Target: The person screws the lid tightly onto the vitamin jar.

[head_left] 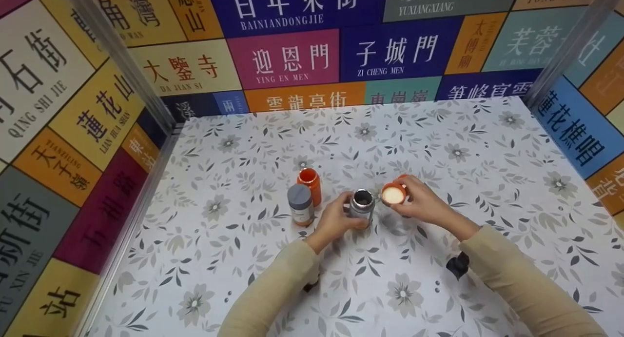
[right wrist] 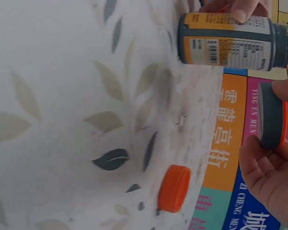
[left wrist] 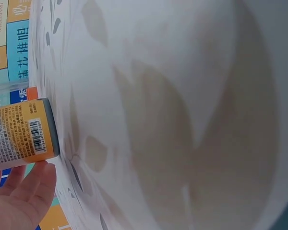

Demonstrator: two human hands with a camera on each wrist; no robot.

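Floral tabletop [head_left: 273, 278] (bottle [head_left: 361, 211] in left hand [head_left: 336, 218])

1. White tablecloth [head_left: 273, 137] printed with grey flowers, leaf sprays and small dark leaves.
2. Back wall [head_left: 409, 59] of coloured place-name panels; among them a dark blue "BAINIANDONGJIE" panel [head_left: 297, 22], a pink "YING EN MEN" panel [head_left: 286, 42], a dark blue "ZI CHENG MEN" panel [head_left: 351, 66] and a cream "DA JIAN SI" panel [head_left: 146, 54].
3. Left wall [head_left: 68, 190], with a white "QING SHI JIE" panel [head_left: 63, 32], a yellow "LIAN HUA SHAN" panel [head_left: 73, 137], an orange "TIANZILING" panel [head_left: 36, 156] and a grey "FU XIN JIE" panel [head_left: 48, 200].
4. Right wall [head_left: 599, 112], with a blue panel [head_left: 555, 98] in black Chinese characters.
5. Pale upright strips [head_left: 565, 49] at both back corners.
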